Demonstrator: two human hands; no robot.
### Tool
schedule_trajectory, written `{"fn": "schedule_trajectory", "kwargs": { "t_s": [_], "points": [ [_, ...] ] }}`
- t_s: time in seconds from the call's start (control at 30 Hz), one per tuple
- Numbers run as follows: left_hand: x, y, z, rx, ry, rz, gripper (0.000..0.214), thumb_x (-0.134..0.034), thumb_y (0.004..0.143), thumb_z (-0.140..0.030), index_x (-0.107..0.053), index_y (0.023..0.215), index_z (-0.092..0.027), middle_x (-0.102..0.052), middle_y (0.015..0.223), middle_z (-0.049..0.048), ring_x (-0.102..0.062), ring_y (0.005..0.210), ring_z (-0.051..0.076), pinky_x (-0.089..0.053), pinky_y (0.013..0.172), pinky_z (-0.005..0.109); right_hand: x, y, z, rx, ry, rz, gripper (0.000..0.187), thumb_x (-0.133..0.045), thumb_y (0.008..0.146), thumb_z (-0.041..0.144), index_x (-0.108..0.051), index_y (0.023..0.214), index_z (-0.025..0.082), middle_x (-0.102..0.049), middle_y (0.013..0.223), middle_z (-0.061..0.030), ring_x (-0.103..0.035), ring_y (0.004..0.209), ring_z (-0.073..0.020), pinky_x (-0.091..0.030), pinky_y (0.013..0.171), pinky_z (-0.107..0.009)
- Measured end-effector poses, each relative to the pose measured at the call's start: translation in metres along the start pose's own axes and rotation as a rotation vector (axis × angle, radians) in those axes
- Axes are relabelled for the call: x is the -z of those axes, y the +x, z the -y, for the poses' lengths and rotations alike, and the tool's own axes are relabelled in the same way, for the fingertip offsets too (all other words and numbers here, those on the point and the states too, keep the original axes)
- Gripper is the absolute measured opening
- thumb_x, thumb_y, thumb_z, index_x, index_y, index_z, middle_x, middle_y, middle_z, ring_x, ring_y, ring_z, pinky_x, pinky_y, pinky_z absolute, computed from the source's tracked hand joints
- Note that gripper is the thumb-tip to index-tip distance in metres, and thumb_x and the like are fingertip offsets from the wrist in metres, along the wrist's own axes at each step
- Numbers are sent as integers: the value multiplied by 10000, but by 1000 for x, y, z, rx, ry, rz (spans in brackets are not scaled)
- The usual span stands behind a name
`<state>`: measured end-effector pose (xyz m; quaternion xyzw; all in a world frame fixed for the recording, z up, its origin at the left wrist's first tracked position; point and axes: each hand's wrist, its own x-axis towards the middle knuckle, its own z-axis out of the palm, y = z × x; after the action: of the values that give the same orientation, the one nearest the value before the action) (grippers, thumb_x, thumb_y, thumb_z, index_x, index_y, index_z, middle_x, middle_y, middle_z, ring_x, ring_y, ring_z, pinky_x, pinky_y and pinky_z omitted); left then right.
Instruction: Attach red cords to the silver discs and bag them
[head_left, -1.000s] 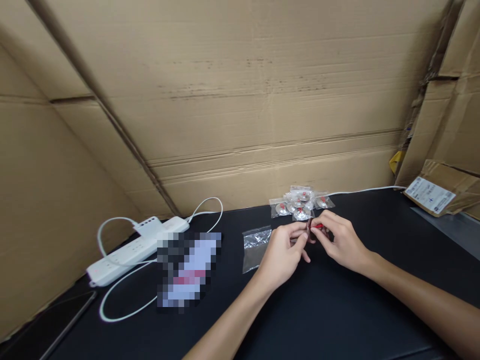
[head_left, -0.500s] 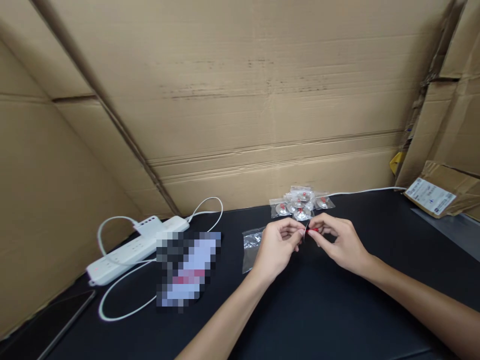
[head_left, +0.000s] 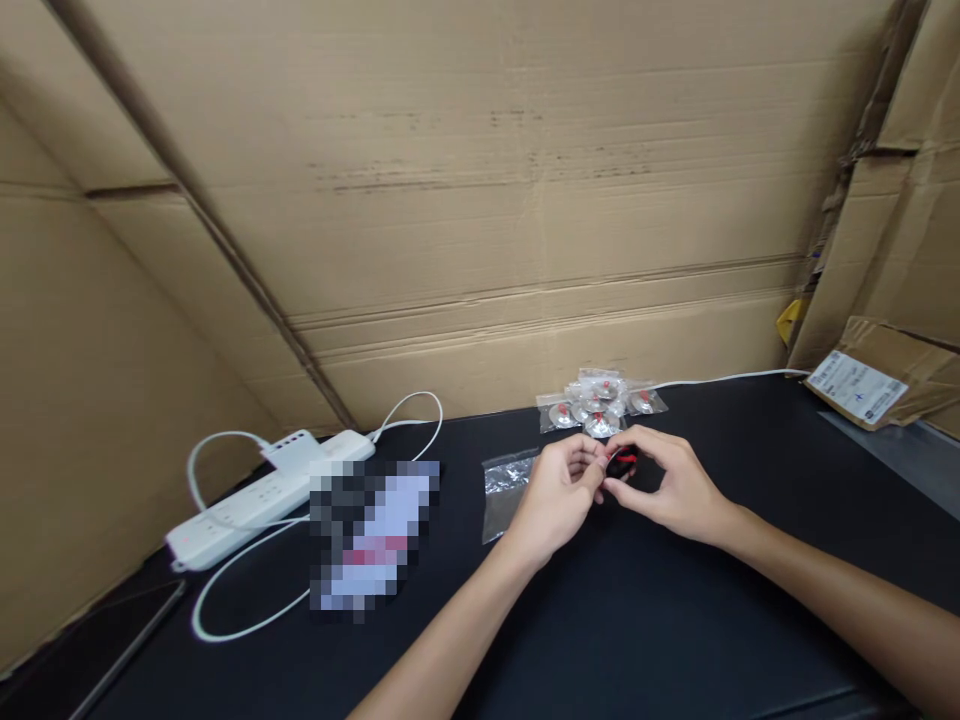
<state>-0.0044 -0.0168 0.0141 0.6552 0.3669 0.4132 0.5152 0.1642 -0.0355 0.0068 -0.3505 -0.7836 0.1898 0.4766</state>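
Observation:
Between my hands is a small round disc (head_left: 622, 462) with a dark face and a red part across it; its exact kind does not show. My left hand (head_left: 564, 480) pinches its left edge between thumb and fingertips. My right hand (head_left: 671, 485) is curved around the other side, thumb at the lower edge and index finger at the upper edge. A flat clear plastic bag (head_left: 504, 500) lies partly under my left hand. Just beyond the hands sits a pile of clear bags (head_left: 600, 400), each with a silvery disc and a red centre.
On the left stand a white power strip (head_left: 225, 525) with a charger and looping white cable (head_left: 247, 635), a pixelated object (head_left: 382, 540) and a dark flat device (head_left: 127, 650). A cardboard wall (head_left: 480, 200) rises behind the black table (head_left: 637, 630). At right lies a labelled cardboard package (head_left: 862, 385).
The disc has turned from nearly edge-on to showing its dark face. My right thumb and index finger have spread apart around its rim. My left hand stays nearly in place.

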Motion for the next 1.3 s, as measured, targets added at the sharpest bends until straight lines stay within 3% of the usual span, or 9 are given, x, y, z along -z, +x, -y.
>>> {"fn": "schedule_trajectory", "kwargs": {
  "t_s": [0.1, 0.23, 0.33, 0.43, 0.57, 0.67, 0.8, 1.1, 1.3],
  "points": [
    [2, 1, 5, -29, 99, -38, 78, -567, 825, -225, -572, 787, -157, -573, 693, 17, -534, 591, 124, -429, 533, 230, -2, -1, -1, -126, 174, 48, 91, -640, 818, 183, -595, 896, 193, -615, 827, -9, -590, 719, -133, -484, 691, -273],
    [4, 1, 13, -25, 150, 2, 70, -516, 844, -208, -561, 799, -179, -601, 698, 14, -576, 581, 136, -434, 517, 234, -3, 0, -3, -312, 622, 280, 182, -675, 823, 259, -549, 928, 179, -644, 772, -15, -623, 622, -130, -502, 616, -278],
    [7, 2, 12, -18, 188, 8, 76, -497, 858, -220, -549, 812, -190, -606, 684, 5, -591, 555, 146, -445, 516, 251, 1, 3, -4, -378, 800, 350, 233, -656, 848, 303, -560, 997, 151, -681, 772, -55, -653, 619, -147, -516, 623, -304],
    [14, 3, 3, -77, 327, -54, 100, -477, 871, -215, -566, 833, -189, -621, 711, 15, -601, 600, 157, -459, 574, 275, 4, 5, -6, -424, 858, 269, 267, -652, 853, 322, -585, 1028, 131, -691, 806, -78, -667, 614, -157, -525, 613, -313],
    [31, 4, -7, -267, 708, -220, 164, -484, 841, -157, -625, 920, -187, -632, 869, 51, -592, 780, 193, -447, 761, 344, 7, 6, -14, -508, 855, 96, 232, -679, 826, 303, -610, 959, 126, -696, 808, -80, -662, 590, -149, -524, 584, -293],
    [39, 2, -3, -229, 866, -184, 174, -544, 819, -221, -654, 948, -181, -607, 904, 84, -560, 914, 264, -415, 832, 399, 8, 6, -21, -590, 848, -5, 202, -673, 823, 286, -625, 934, 124, -703, 860, -102, -671, 629, -153, -538, 613, -297],
    [34, -3, 9, -178, 845, -67, 113, -600, 782, -252, -664, 843, -183, -594, 866, 91, -539, 904, 292, -404, 791, 387, 8, 5, -25, -659, 829, -72, 189, -681, 809, 284, -646, 889, 117, -704, 896, -126, -685, 679, -171, -550, 644, -308],
    [24, -6, 3, -123, 701, -42, 13, -572, 818, -201, -577, 828, -207, -592, 628, 8, -547, 591, 183, -336, 579, 279, 1, 6, -23, -534, 612, -99, 282, -700, 785, 360, -666, 913, 112, -685, 763, -73, -664, 603, -162, -543, 575, -295],
    [12, -1, -2, 48, 157, -22, 201, -642, 800, -299, -579, 938, -168, -641, 671, 26, -618, 571, 170, -424, 510, 254, 0, -1, -22, -186, 64, -218, 239, -594, 881, 302, -691, 1063, 181, -727, 827, -69, -698, 706, -199, -571, 695, -352]
  ]
}}
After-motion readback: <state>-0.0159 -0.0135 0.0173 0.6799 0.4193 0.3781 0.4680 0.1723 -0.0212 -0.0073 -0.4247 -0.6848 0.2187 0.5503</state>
